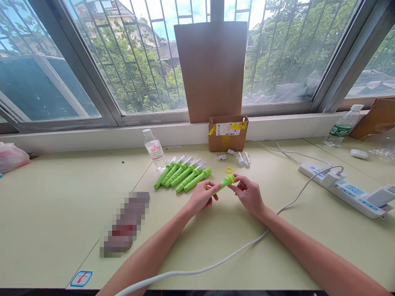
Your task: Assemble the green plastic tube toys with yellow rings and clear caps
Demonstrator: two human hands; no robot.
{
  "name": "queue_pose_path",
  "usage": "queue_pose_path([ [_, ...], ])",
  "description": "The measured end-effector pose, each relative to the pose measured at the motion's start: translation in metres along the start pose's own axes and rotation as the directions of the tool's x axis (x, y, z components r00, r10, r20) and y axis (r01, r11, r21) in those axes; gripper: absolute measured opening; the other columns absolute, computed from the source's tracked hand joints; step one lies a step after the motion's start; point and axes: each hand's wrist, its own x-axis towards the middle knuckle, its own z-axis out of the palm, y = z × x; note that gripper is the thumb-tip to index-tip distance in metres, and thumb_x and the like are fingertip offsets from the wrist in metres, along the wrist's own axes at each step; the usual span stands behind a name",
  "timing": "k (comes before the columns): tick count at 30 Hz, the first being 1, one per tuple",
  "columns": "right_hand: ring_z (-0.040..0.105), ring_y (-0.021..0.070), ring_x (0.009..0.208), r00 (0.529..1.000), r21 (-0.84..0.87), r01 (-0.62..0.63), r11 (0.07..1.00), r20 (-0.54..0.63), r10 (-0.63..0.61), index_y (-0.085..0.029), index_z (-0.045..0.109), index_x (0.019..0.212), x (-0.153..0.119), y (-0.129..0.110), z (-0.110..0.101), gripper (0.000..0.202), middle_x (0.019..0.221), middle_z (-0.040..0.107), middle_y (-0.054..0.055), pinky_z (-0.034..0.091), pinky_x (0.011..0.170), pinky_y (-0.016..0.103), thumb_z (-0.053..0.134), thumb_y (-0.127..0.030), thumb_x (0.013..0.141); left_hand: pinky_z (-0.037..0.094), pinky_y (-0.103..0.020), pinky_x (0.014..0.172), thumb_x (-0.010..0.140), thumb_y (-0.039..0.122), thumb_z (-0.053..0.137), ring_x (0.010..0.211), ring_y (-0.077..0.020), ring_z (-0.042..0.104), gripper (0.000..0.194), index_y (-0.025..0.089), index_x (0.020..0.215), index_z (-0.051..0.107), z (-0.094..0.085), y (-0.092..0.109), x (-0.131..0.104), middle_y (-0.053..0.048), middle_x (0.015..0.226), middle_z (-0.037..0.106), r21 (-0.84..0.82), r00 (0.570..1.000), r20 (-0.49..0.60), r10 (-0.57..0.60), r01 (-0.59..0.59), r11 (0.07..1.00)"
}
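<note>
My left hand (202, 196) is closed around the narrow body of a green flashlight-shaped plastic tube (227, 181), which tilts up to the right. At its wider end sits a yellow ring (231, 177). There the thumb and fingers of my right hand (247, 194) pinch the tube's rim; whether they press on the ring itself is hard to see. Just beyond lies a loose yellow ring (228, 169). Left of my hands, several similar green tubes (185, 174) lie side by side, most with clear caps on their far ends.
Clear plastic caps (242, 158) and small white pieces (220, 158) lie before a cardboard box (228, 134). A water bottle (155, 151) stands behind the tubes. At right is a power strip (345, 190), and its white cable (259, 238) crosses under my right forearm. A blurred-out object (125, 226) lies left.
</note>
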Motion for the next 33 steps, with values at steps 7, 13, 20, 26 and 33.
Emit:
queue_pose_path([
  [7,0.04,0.0082,0.041,0.998,-0.003,-0.066,0.998,-0.025,0.066,-0.022,0.056,0.081,0.0,-0.002,0.003,0.025,0.066,0.063,-0.002,0.043,0.046,0.026,0.068,-0.043,0.075,0.041,-0.024,0.058,0.082,0.042,0.059,0.072,-0.0157,0.062,0.032,0.02,0.105,0.055,0.001,-0.019,0.005,-0.005,0.089,0.067,0.764,0.738,-0.042,0.673,-0.411,0.498],
  [13,0.04,0.0088,0.04,0.983,0.077,-0.179,0.981,-0.023,0.181,-0.021,0.055,0.08,0.002,0.002,0.001,0.03,0.053,0.052,-0.006,0.044,0.043,0.025,0.071,-0.045,0.071,0.036,-0.023,0.051,0.089,0.033,0.049,0.065,-0.0134,0.061,0.018,0.018,0.086,0.058,0.003,-0.021,0.006,-0.003,0.074,0.065,0.863,0.645,-0.015,0.764,-0.378,0.336],
  [20,0.062,0.0159,0.058,0.957,0.15,-0.279,0.948,0.119,0.263,-0.021,0.054,0.086,0.003,0.0,-0.002,0.036,0.079,0.063,0.002,0.049,0.038,0.024,0.071,-0.047,0.069,0.037,-0.024,0.053,0.087,0.038,0.053,0.062,-0.0147,0.062,0.022,0.018,0.09,0.062,0.006,-0.027,0.004,-0.003,0.074,0.068,0.827,0.685,-0.049,0.727,-0.379,0.414],
  [26,0.062,0.0159,0.065,0.953,0.133,-0.285,0.949,0.149,0.265,-0.022,0.053,0.088,0.003,-0.001,-0.003,0.032,0.082,0.061,0.0,0.053,0.041,0.024,0.071,-0.042,0.071,0.034,-0.024,0.052,0.086,0.042,0.052,0.054,-0.0142,0.058,0.026,0.018,0.087,0.063,0.006,-0.021,0.0,-0.002,0.064,0.065,0.786,0.762,-0.078,0.643,-0.35,0.51],
  [33,0.063,0.0171,0.063,0.957,0.113,-0.268,0.957,0.15,0.25,-0.021,0.054,0.086,0.002,0.001,-0.003,0.029,0.069,0.06,-0.001,0.053,0.044,0.025,0.069,-0.042,0.073,0.032,-0.023,0.05,0.082,0.045,0.056,0.046,-0.0099,0.047,0.027,0.019,0.086,0.061,0.006,-0.013,-0.002,0.002,0.059,0.061,0.632,0.857,-0.157,0.491,-0.295,0.717],
])
